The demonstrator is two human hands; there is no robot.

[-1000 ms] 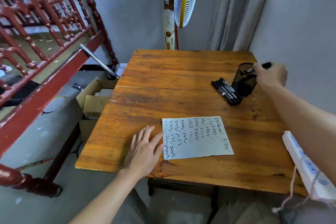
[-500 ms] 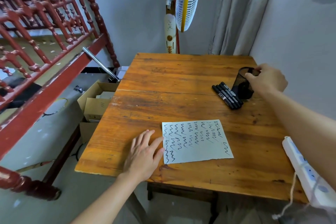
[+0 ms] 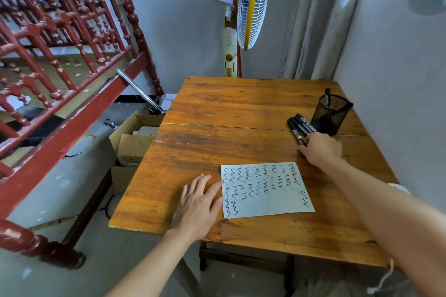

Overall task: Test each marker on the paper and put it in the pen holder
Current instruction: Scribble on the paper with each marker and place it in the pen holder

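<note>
Off the table's left edge there's a red wooden railing [image 3: 60, 60] running up and away, and below it an open cardboard box [image 3: 135, 142] on the floor, tucked just beside the table's left side. The wooden table [image 3: 241, 108] itself has plenty of bare surface across its far half and along the near edge, so there's free room there.

Near the front left corner, the left hand [image 3: 196, 205] lies flat, palm down, fingers spread and holding nothing, its thumb and forefinger touching the left edge of the paper [image 3: 265, 189]. The paper lies flat toward the near side of the table, covered in rows of black squiggles, with one more squiggle alone at its right margin.

Behind the table stands a pedestal fan [image 3: 251, 2], white grille with a yellow rim, and a pale curtain [image 3: 313, 19] hangs to its right. The grey wall hugs the table's right edge, so that side is tight.

Over to the right, the loose markers [image 3: 300, 126] lie side by side, black, angled toward the far left, just beside the pen holder. The right hand [image 3: 322, 148] is down on their near ends, fingers curled over the tips; whether it has actually closed on one I can't tell, the fingers hide it.

At the far right, the pen holder [image 3: 331, 113], black mesh, stands upright near the wall with one marker in the holder [image 3: 327, 97], standing in it and poking above the rim.
</note>
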